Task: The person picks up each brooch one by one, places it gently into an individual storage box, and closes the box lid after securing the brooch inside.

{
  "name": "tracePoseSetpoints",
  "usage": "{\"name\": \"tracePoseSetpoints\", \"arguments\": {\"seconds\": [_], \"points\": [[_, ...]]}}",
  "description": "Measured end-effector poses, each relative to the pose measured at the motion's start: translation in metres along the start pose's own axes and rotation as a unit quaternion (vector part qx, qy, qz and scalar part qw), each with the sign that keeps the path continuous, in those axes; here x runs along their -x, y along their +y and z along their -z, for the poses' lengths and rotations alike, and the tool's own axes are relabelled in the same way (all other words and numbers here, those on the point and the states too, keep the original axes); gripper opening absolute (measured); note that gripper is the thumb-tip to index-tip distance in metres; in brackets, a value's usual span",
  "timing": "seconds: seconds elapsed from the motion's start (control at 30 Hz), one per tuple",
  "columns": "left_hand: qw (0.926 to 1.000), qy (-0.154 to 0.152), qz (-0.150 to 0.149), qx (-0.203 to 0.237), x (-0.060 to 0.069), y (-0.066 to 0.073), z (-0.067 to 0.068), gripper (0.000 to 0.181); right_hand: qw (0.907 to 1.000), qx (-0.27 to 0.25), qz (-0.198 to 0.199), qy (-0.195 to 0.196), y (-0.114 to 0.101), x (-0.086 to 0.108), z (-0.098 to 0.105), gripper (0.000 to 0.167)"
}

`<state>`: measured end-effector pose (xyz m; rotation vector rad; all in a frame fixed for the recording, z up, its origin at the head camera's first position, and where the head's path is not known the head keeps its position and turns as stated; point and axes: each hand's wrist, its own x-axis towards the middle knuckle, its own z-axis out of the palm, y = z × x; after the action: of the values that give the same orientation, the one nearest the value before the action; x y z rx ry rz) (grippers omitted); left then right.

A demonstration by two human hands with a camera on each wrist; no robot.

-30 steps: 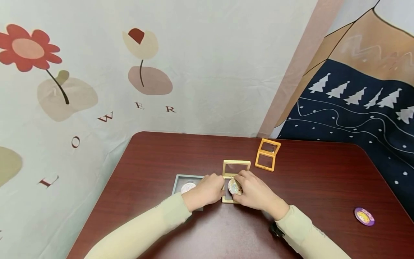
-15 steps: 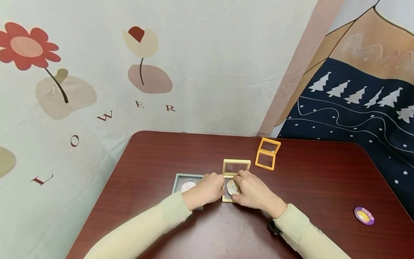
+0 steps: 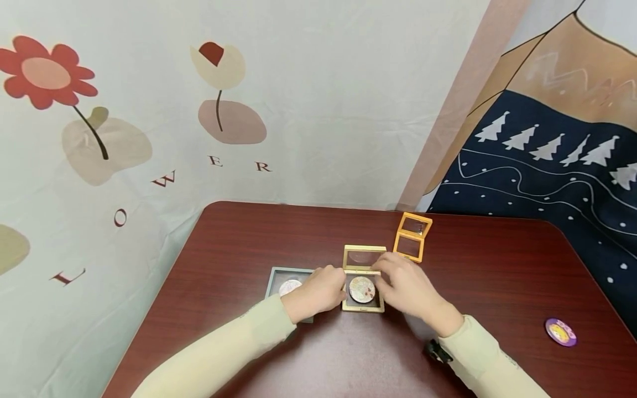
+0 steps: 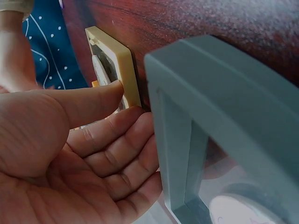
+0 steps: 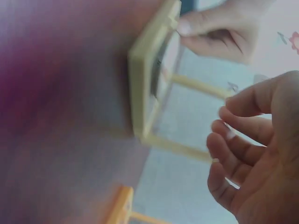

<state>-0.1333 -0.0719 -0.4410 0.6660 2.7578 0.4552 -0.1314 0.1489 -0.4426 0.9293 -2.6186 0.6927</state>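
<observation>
Your left hand (image 3: 320,290) grasps the nine o'clock edge of the pale-yellow, square, hinged plastic frame (image 3: 363,309), its thumb pressed on the rim. Your right hand (image 3: 405,284) is released, its fingers loosely bent by the frame's two o'clock corner; whether they touch the upright lid (image 3: 365,249) with its clear window, I cannot tell. The pale, speckled round badge (image 3: 362,289) lies inside the lower half of that frame. From the frame, with twelve towards the far edge of the dark red-brown worktop (image 3: 249,237), the grey-green square frame (image 3: 290,270) holding a whitish round disc (image 3: 288,286) sits at nine, partly hidden by your left hand; the unfolded orange plastic frame (image 3: 414,235) is near, between one and two; the purple-and-yellow round badge (image 3: 560,332) lies well apart, just past three.
</observation>
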Motion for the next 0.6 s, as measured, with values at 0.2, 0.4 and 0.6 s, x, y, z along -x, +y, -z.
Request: {"name": "tracePoseSetpoints", "arguments": {"seconds": [0.2,0.4,0.6], "points": [[0.9999,-0.004,0.012,0.002,0.001,0.002,0.001,0.037,0.9978,-0.026,-0.057,0.022,0.01,-0.003,0.02,0.013],[0.9999,-0.006,0.013,-0.001,0.0,0.003,0.001,0.037,0.9966,-0.035,-0.054,0.05,0.018,-0.006,0.019,0.023],[0.9999,-0.002,0.012,-0.008,-0.001,0.003,0.001,0.037,0.9974,-0.03,-0.05,0.042,0.023,-0.007,0.01,0.031]]}}
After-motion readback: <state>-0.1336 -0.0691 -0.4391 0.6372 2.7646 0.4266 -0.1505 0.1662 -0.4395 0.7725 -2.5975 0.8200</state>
